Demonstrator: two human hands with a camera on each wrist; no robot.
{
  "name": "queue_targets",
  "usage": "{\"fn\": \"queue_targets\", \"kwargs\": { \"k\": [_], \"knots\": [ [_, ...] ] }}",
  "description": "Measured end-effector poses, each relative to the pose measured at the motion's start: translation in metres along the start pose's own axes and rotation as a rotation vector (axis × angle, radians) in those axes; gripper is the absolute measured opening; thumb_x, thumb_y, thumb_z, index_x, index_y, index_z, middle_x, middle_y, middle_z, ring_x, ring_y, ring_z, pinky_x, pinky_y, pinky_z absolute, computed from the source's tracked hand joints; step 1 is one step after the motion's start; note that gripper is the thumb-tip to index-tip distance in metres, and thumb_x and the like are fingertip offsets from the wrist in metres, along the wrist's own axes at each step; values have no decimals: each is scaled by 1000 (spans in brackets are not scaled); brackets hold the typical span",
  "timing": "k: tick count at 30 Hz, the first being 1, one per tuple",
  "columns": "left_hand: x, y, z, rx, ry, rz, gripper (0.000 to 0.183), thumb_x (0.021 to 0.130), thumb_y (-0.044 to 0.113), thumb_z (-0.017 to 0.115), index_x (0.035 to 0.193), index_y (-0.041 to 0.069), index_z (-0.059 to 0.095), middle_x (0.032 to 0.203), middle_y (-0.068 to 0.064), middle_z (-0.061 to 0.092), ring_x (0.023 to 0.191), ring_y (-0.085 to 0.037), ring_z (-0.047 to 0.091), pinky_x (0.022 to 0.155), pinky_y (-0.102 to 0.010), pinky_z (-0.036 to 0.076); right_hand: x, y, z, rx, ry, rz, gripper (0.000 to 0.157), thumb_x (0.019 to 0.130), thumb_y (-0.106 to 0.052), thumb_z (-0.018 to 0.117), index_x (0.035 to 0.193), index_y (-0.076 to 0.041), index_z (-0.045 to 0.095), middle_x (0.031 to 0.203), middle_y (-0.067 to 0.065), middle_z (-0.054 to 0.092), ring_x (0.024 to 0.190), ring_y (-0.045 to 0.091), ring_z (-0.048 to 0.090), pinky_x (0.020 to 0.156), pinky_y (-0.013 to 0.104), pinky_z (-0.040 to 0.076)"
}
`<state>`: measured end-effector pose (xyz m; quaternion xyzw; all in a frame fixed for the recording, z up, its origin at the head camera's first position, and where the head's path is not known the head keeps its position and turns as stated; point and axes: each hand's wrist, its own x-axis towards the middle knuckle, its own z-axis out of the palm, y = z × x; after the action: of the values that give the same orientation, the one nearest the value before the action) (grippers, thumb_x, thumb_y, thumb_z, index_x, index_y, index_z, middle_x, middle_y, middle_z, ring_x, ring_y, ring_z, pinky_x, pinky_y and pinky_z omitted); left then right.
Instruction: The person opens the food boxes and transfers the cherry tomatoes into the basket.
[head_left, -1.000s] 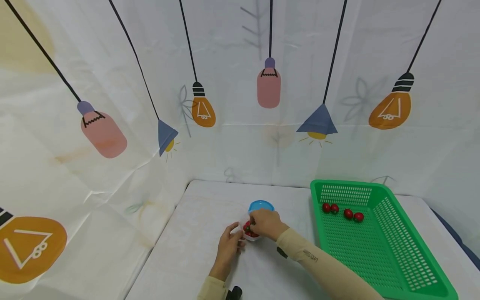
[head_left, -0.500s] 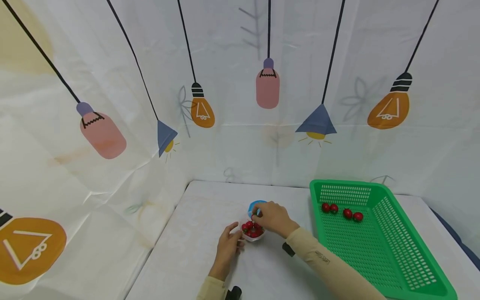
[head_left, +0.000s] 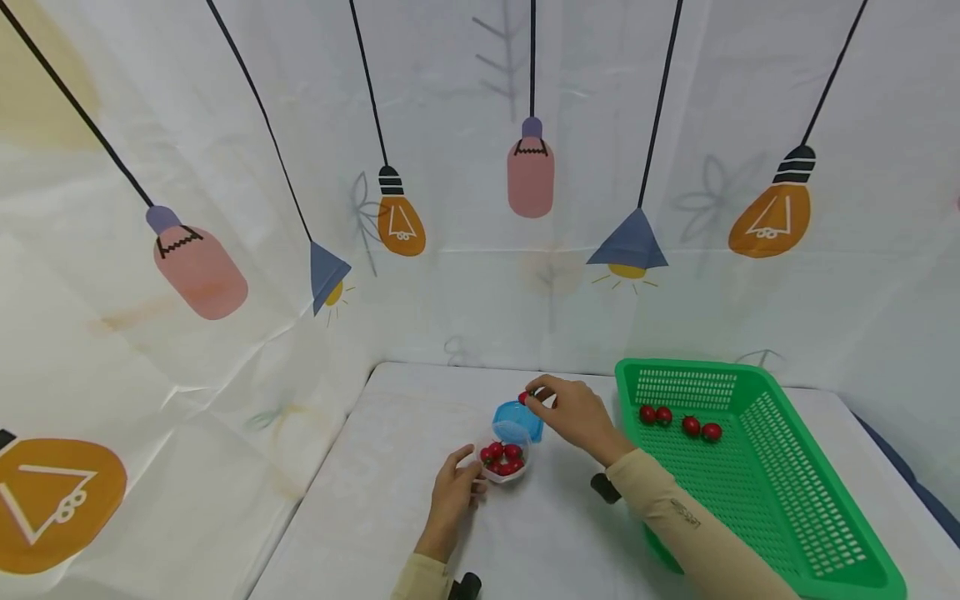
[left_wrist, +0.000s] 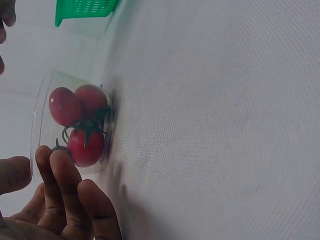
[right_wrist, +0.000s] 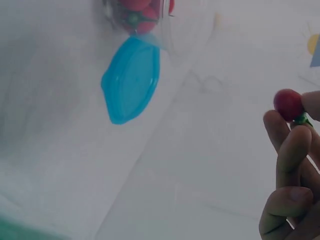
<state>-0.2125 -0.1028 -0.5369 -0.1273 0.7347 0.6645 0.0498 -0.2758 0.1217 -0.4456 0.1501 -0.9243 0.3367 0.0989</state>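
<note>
Currently, the right hand [head_left: 574, 413] pinches a small, round red tomato [head_left: 523, 399] in its fingers near the blue plastic lid [head_left: 514, 412], with the clear plastic tub [head_left: 512, 478] of red tomatoes [head_left: 513, 452] leftward and bodyward, beside the left hand [head_left: 452, 500], its fingers loosely parted.

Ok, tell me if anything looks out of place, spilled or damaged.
Nothing stands out. Tomatoes sit inside the clear container, the blue lid lies just beyond it, four more tomatoes are in the green basket, and the right hand's grip holds one tomato. I see no spill or visible damage.
</note>
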Motion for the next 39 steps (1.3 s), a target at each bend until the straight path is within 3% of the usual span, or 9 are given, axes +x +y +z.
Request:
{"fn": "queue_targets", "kwargs": {
  "k": [7,18,24,31,39],
  "knots": [
    [0,1,-1,21,3,12,46,102,23,57,145,5,51,92,-5,69,78,-20,65,65,-32,50,-5,7,-22,-5,174,-76,22,93,-30,74,112,-18,73,93,0,75,61,9,53,48,27,43],
    [1,0,0,30,6,-4,48,102,25,57,145,6,51,94,-6,69,79,-20,65,67,-31,50,-11,39,-76,84,290,-88,24,96,-25,72,117,-15,71,98,5,75,63,14,58,46,28,43],
    [2,0,1,28,7,-10,48,101,24,57,145,6,51,95,-6,69,79,-21,65,66,-31,50,-13,65,-105,-3,384,-65,25,95,-23,72,117,-12,72,97,10,76,61,15,61,42,27,40],
    [1,2,2,29,3,-20,47,102,24,57,145,6,50,95,-6,69,80,-20,65,66,-30,50,-25,94,-132,-97,356,2,26,98,-31,67,118,-14,71,101,11,76,71,24,69,48,31,45],
    [0,2,4,20,-2,-27,49,101,25,57,145,6,50,95,-6,69,79,-20,65,67,-30,52,-42,133,-150,-196,319,99,32,99,-35,65,116,-9,70,102,19,75,73,31,70,41,33,41]
  ]
}}
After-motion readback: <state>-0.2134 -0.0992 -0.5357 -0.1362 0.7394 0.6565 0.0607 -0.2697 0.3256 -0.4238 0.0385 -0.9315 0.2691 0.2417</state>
